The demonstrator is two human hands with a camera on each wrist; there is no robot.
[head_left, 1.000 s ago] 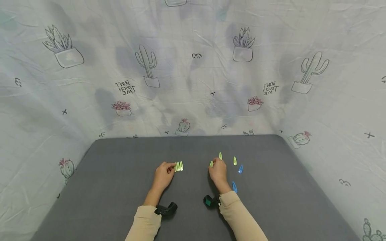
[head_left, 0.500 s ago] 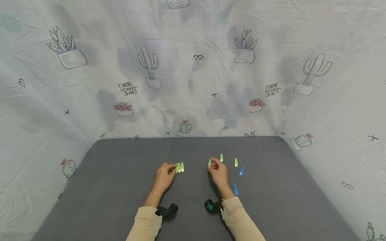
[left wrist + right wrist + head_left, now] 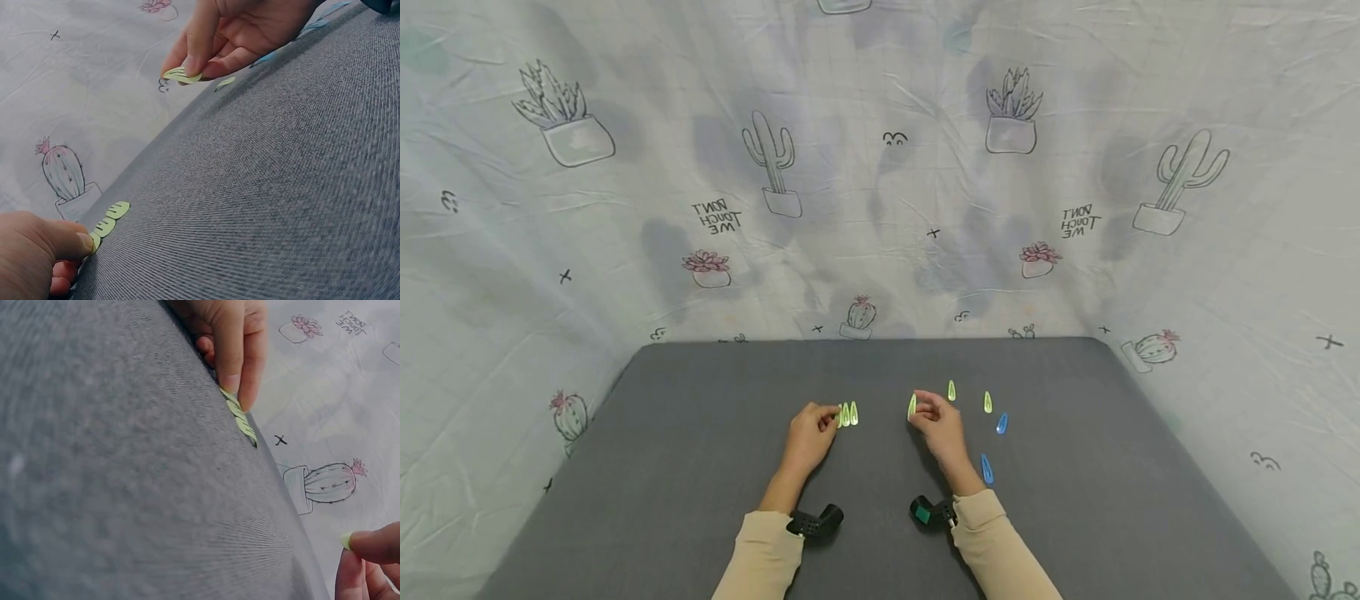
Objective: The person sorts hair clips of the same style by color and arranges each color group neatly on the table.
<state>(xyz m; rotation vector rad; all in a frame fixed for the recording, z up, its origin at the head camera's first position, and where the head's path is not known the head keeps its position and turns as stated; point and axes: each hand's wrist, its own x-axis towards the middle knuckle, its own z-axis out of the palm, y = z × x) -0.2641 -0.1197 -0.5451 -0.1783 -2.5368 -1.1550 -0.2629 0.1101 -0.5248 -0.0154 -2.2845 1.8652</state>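
Three yellow-green snap hair clips stand side by side in a short row left of the table's middle. My left hand pinches the leftmost clip between thumb and fingers, partly covering it. The middle clip and the right clip lie on the cloth beside it. My right hand pinches another yellow-green hair clip by its edge, raised over the cloth to the right of the row. Only a tip of that held clip shows past the thumb in the right wrist view.
Right of my right hand lie two more yellow-green clips and two blue hair clips. The grey cloth-covered table ends at a cactus-print curtain behind and at both sides.
My right hand has moved left with the yellow-green hair clip, away from the loose clips and nearer the row. The left hand keeps its place at the row.
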